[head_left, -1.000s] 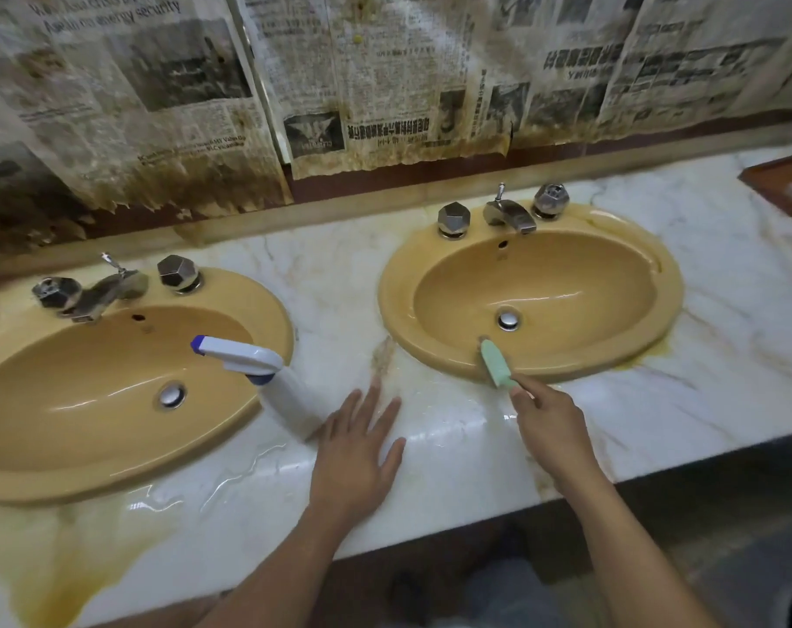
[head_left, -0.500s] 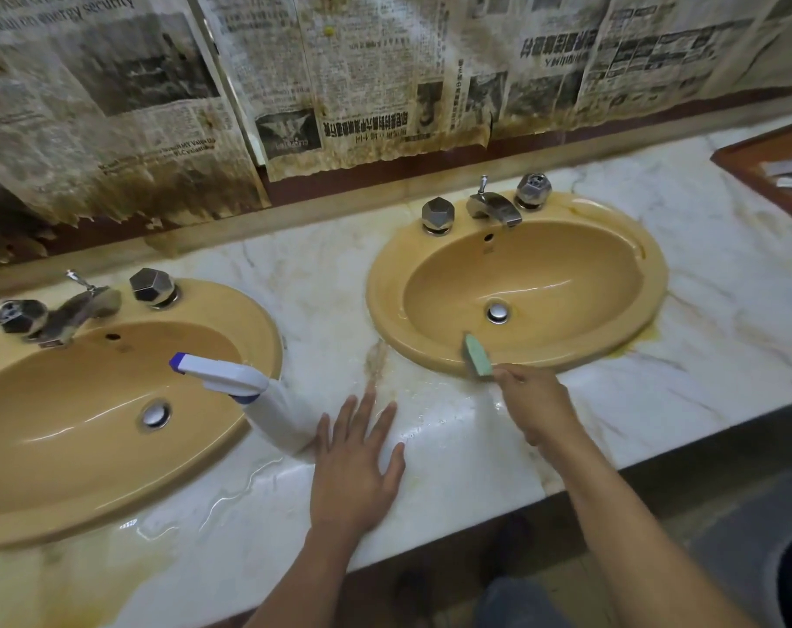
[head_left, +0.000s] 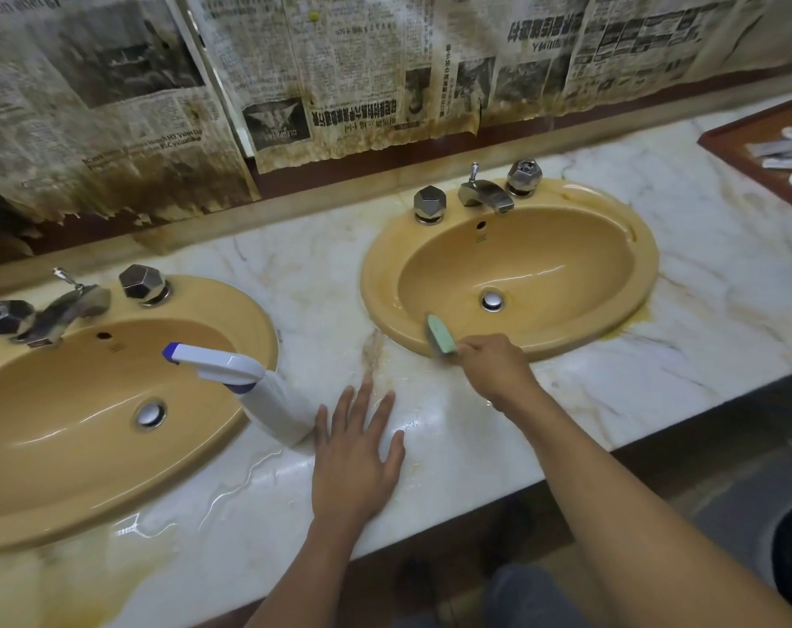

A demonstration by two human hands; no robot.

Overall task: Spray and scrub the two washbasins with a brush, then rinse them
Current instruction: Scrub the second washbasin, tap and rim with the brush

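Observation:
Two yellow-tan oval washbasins are set in a marble counter: the left basin [head_left: 45, 446] and the right basin [head_left: 611, 247]. My right hand [head_left: 498, 367] grips a pale green brush [head_left: 440, 334], whose head lies on the near inner wall of the right basin. My left hand [head_left: 355, 451] rests flat, fingers spread, on the counter between the basins. A white spray bottle [head_left: 271, 396] with a blue nozzle stands just left of that hand, at the left basin's right rim.
Each basin has a chrome tap with two faceted knobs: the left tap [head_left: 63, 310] and the right tap [head_left: 484, 194]. Stained newspaper covers the wall behind. A brown tray [head_left: 747, 147] with white items sits at the far right. The counter [head_left: 702, 355] looks wet, with yellow stains.
The brush has slid left along the near wall of the right basin, my right hand moving with it. My left hand stays flat on the counter. The view has shifted slightly.

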